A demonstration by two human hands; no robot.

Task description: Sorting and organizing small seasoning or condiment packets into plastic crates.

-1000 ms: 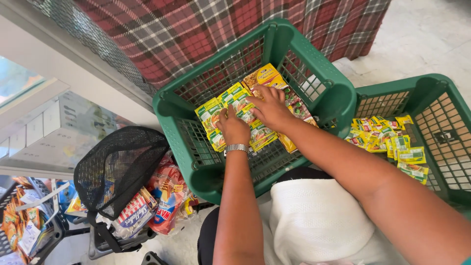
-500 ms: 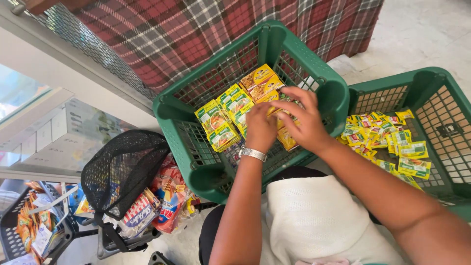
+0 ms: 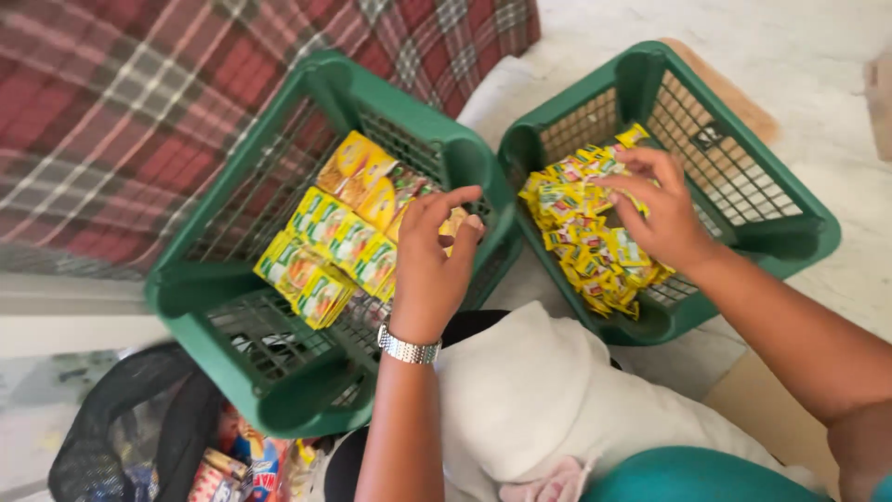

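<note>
Two green plastic baskets stand side by side. In the left basket [image 3: 232, 311], flat yellow-and-green packets [image 3: 330, 246] lie in neat rows. My left hand [image 3: 429, 274], a metal watch on its wrist, pinches a yellow packet [image 3: 454, 224] at the right end of those rows. The right basket [image 3: 801, 228] holds a loose heap of small yellow sachets [image 3: 581, 246]. My right hand [image 3: 662, 212] is inside it, fingers spread, with the fingertips resting on the heap.
A red plaid cloth [image 3: 139, 112] hangs behind the left basket. At bottom left, a black mesh basket [image 3: 116, 432] sits beside colourful snack packs [image 3: 237, 465]. A white cloth [image 3: 530, 390] covers my lap. Pale floor [image 3: 827, 84] lies beyond the right basket.
My right hand has left the left basket and gone over into the right basket onto the sachets. My left hand stays at the packet rows.
</note>
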